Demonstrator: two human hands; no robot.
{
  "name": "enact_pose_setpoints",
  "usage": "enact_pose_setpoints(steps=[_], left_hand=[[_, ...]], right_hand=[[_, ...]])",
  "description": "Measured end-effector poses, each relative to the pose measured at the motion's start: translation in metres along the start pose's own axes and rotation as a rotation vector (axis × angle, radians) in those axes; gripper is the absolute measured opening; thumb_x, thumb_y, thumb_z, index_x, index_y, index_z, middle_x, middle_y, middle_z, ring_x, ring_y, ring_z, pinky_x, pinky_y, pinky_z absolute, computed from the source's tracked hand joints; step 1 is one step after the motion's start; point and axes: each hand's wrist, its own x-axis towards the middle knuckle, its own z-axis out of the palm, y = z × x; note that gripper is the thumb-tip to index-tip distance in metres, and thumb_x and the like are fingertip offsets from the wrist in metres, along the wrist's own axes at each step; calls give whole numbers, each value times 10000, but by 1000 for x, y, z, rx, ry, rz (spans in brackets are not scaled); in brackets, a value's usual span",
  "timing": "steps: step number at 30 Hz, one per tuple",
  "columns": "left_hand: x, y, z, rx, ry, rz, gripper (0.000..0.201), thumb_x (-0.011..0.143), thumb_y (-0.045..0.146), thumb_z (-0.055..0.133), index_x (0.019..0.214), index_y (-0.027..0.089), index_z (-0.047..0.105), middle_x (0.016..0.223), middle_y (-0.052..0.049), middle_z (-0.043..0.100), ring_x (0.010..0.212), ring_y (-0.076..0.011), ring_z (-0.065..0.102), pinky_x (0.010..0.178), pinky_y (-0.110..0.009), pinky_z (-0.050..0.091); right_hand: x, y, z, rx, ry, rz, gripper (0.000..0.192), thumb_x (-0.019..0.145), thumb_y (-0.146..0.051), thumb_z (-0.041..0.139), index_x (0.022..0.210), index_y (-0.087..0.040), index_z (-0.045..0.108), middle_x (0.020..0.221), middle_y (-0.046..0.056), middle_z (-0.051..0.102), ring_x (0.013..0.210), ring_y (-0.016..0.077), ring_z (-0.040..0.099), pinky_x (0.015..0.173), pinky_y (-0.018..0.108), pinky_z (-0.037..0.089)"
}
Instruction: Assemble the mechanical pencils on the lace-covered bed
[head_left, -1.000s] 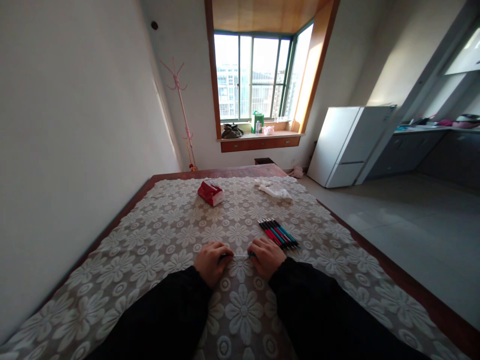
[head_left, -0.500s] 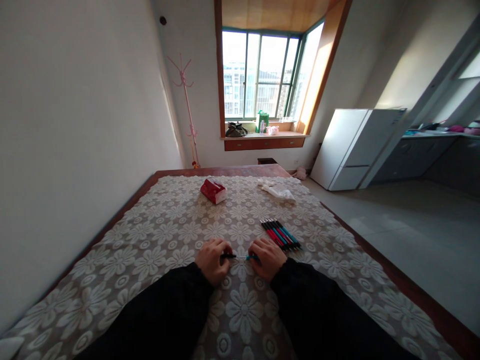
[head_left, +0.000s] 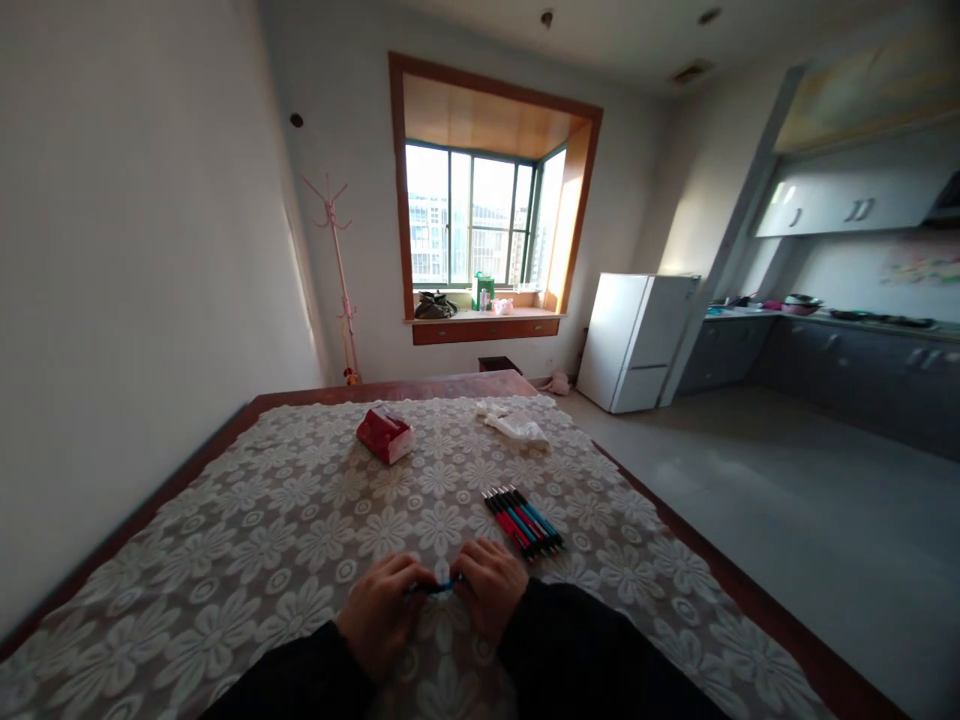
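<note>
Together over the floral lace tablecloth, left hand and right hand pinch opposite ends of a blue pen, knuckles up, beside a row of pens.

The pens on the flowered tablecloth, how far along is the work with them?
A neat row of red and teal pens already lies side by side on the lace flowered tablecloth. In hand: the left hand and right hand both grip one thin teal pen between them. No other loose pens show, so this looks like the last.
</note>
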Motion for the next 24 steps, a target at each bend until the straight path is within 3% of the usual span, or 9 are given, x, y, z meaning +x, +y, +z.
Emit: enact_pose_setpoints(steps=[9,14,19,24], left_hand=[[-1,-7,5,-14,37,72,178,938,235,530,994,243,699,931,-36,735,902,-203,662,833,-309,540],[0,-8,7,-53,59,162,207,996,271,497,1074,259,688,986,-40,725,945,-197,655,848,-295,529],[0,-12,11,-100,72,263,223,1011,274,480,1111,280,679,999,-33,715,942,-180,654,838,-260,530],[-1,-16,14,-118,84,292,229,1016,276,484,1139,285,677,1018,-33,707,949,-168,658,851,-236,523]], right_hand=[[0,-4,5,46,17,55,175,891,-118,534,1008,-232,598,1005,7,708,918,154,663,766,248,423],[-3,-3,7,87,50,59,290,781,-199,659,1054,-230,566,1002,11,710,898,185,663,730,266,416],[-1,3,19,32,58,49,222,754,-129,660,924,-232,560,908,-15,709,823,161,659,664,260,365],[-1,8,26,31,85,-14,232,754,-171,707,934,-233,573,894,-16,715,816,162,660,682,261,374]])
